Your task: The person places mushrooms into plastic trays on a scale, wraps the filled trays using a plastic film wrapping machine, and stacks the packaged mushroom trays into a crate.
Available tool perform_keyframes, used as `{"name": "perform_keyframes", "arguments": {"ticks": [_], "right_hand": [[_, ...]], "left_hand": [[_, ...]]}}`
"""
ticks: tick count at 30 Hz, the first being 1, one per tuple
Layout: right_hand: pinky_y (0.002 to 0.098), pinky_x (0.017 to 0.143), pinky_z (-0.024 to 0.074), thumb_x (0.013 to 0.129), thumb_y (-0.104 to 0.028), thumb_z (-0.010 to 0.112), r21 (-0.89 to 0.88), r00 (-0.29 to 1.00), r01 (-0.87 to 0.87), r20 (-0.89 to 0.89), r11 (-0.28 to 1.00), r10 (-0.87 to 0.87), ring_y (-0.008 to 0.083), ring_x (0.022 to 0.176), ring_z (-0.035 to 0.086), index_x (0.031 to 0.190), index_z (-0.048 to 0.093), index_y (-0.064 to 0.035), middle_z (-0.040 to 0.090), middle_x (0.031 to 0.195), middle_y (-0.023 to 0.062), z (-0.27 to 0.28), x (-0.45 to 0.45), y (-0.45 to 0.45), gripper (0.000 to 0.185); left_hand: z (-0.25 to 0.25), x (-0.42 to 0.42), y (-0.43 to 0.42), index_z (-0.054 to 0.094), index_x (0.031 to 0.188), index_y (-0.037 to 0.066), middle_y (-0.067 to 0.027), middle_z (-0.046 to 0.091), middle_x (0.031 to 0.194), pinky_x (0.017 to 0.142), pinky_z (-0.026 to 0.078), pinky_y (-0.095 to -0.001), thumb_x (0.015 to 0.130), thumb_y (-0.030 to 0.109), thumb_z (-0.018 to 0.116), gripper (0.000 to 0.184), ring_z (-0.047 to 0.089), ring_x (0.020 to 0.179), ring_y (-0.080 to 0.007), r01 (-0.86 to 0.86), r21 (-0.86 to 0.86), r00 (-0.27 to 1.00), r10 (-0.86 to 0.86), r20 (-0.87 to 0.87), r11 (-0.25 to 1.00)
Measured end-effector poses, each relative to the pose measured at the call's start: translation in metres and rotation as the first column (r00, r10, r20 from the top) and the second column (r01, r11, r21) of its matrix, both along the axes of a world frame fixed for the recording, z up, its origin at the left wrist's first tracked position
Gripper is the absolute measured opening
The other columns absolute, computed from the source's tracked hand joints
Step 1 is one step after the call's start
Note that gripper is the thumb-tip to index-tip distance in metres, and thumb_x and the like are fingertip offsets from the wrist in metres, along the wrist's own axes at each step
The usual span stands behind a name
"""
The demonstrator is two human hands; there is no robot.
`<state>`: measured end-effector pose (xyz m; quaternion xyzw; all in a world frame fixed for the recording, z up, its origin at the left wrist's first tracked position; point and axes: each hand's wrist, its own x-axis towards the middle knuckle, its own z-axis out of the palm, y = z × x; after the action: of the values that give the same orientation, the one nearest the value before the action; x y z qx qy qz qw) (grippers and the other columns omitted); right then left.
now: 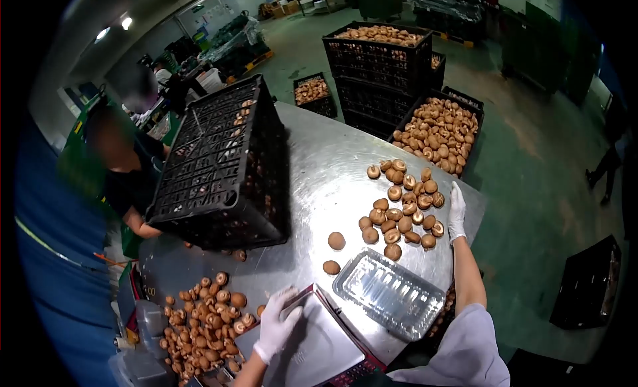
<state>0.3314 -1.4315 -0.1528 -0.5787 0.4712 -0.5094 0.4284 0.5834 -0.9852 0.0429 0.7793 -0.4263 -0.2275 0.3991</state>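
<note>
My left hand [278, 324], in a white glove, hovers over or rests on the flat plate of a scale [322, 347]; its fingers are apart and nothing shows in them. At the table's right edge my right hand [456, 213], also gloved, is stretched out flat beside a loose group of brown mushrooms [405, 224]. Between the hands lies a clear plastic tray [389, 294], with no mushrooms in it. A bigger heap of mushrooms [206, 324] spreads left of the scale, close to my left hand.
Across the metal table [312, 144], a co-worker [126, 167] is at a tilted black crate [212, 161]. Clear plastic containers [143, 360] sit lower left. Beyond the table stand stacked crates [375, 68] and a crate full of mushrooms [438, 131]. Another black crate [585, 280] is on the floor at right.
</note>
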Motion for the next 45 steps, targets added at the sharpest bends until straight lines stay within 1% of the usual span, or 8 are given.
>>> {"name": "perform_keyframes", "arguments": {"ticks": [8,14,17,23,32,38,40,45], "right_hand": [[0.0369,0.105,0.0315,0.094,-0.037,0.047,-0.24,0.929,-0.192,-0.358,0.951,0.097,0.0321,0.123,0.046,0.127,0.052,-0.0043,0.052,0.13,0.0171,0.004,0.038,-0.019,0.047],[0.0388,0.107,0.0303,0.092,-0.036,0.052,-0.229,0.91,-0.254,-0.387,0.94,0.151,0.0329,0.126,0.043,0.129,0.052,-0.0077,0.049,0.133,0.0181,0.01,0.039,-0.017,0.046],[0.0375,0.107,0.0307,0.091,-0.035,0.053,-0.193,0.902,-0.278,-0.391,0.941,0.186,0.0324,0.128,0.042,0.129,0.051,-0.0077,0.048,0.134,0.0182,0.016,0.041,-0.014,0.047],[0.0359,0.104,0.0347,0.088,-0.03,0.058,-0.126,0.84,-0.446,-0.402,0.886,0.366,0.0313,0.126,0.044,0.129,0.052,-0.0092,0.05,0.133,0.0173,0.014,0.054,-0.012,0.047],[0.0377,0.104,0.0353,0.084,-0.026,0.062,-0.066,0.765,-0.583,-0.382,0.81,0.519,0.0331,0.122,0.046,0.128,0.053,-0.0084,0.048,0.132,0.0186,0.019,0.098,0.024,0.048],[0.0329,0.098,0.0404,0.082,-0.03,0.067,0.229,0.548,-0.78,-0.199,0.582,0.812,0.0233,0.115,0.053,0.134,0.046,-0.0116,0.054,0.126,0.0142,0.026,0.141,0.058,0.06],[0.0322,0.099,0.0404,0.08,-0.032,0.069,0.26,0.533,-0.798,-0.114,0.544,0.838,0.0214,0.114,0.053,0.136,0.045,-0.0126,0.054,0.127,0.013,0.035,0.164,0.071,0.064],[0.0302,0.095,0.0428,0.082,-0.024,0.069,0.327,0.19,-0.92,-0.112,0.217,0.975,0.0189,0.109,0.055,0.14,0.039,-0.0126,0.058,0.121,0.0125,0.067,0.226,0.121,0.066]], "left_hand": [[-0.067,0.07,-0.285,0.047,0.13,0.006,-0.0232,0.033,0.142,0.107,0.031,-0.0402,0.082,0.038,0.064,0.06,0.035,0.13,-0.0378,0.506,0.038,0.835,-0.501,0.227,0.861],[-0.129,0.062,-0.458,0.041,0.139,0.015,-0.0185,0.023,0.149,0.109,0.029,-0.0409,0.083,0.059,0.052,0.071,0.035,0.132,-0.0355,0.587,0.216,0.74,-0.625,0.248,0.78],[-0.135,0.026,-0.484,0.046,0.136,0.021,-0.0128,0.031,0.147,0.107,0.031,-0.0385,0.083,0.066,0.046,0.069,0.037,0.13,-0.0348,0.621,0.308,0.657,-0.693,0.297,0.721],[-0.145,0.024,-0.478,0.064,0.117,0.028,-0.0064,0.051,0.131,0.095,0.04,-0.0387,0.079,0.071,0.046,0.06,0.048,0.118,-0.0299,0.62,0.439,0.46,-0.755,0.468,0.65],[-0.134,0.062,-0.394,0.07,0.105,0.02,-0.0074,0.058,0.115,0.084,0.042,-0.0432,0.084,0.059,0.046,0.05,0.055,0.1,-0.0289,0.587,0.477,0.467,-0.756,0.46,0.653],[-0.114,0.104,-0.304,0.066,0.109,0.012,-0.0165,0.053,0.121,0.095,0.041,-0.0381,0.085,0.05,0.051,0.047,0.054,0.104,-0.0348,0.535,0.437,0.725,-0.658,0.202,0.723],[-0.125,0.118,-0.268,0.063,0.117,0.014,-0.0164,0.052,0.122,0.096,0.041,-0.0365,0.085,0.048,0.055,0.047,0.054,0.106,-0.0343,0.537,0.232,0.821,-0.566,0.081,0.811],[-0.138,0.133,-0.178,0.062,0.118,0.019,-0.0185,0.056,0.115,0.091,0.045,-0.0398,0.08,0.053,0.054,0.051,0.056,0.108,-0.0343,0.418,0.528,0.874,-0.486,-0.012,0.739]]}}
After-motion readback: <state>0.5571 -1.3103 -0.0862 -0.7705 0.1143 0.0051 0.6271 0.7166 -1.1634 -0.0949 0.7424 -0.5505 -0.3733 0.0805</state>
